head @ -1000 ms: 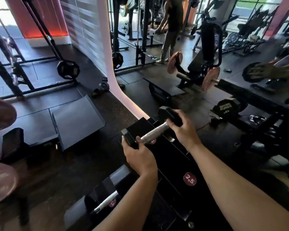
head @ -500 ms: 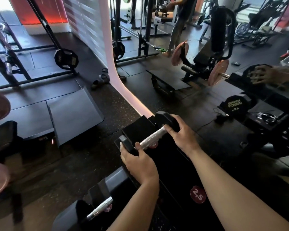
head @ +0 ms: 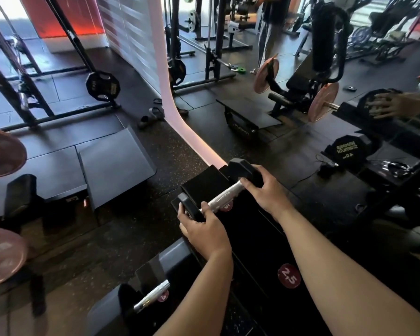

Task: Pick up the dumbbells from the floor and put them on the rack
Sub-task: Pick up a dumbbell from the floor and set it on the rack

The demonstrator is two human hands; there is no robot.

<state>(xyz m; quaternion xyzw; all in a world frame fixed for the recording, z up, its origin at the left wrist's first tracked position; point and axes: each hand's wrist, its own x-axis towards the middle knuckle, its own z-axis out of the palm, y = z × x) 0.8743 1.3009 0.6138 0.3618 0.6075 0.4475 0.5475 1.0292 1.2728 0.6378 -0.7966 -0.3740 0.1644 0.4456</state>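
Observation:
A small black hex dumbbell with a silver knurled handle lies slanted over the far end of the black dumbbell rack. My left hand grips its near head and handle end. My right hand wraps the far head. Whether the dumbbell rests on the rack or hangs just above it, I cannot tell. A second dumbbell with a silver handle sits in the rack's near slot at the lower left. A red round label marked 2.5 is on the rack.
A wall mirror runs along the right with a pink lit edge. It reflects a large hex dumbbell, a bench and a standing person. Black wedge platform lies on the floor to the left. Pink plates sit at the far left.
The dumbbell and both hands have stayed over the rack's far end, shifting slightly lower and left. My head has tilted, so the scene sits differently in view.

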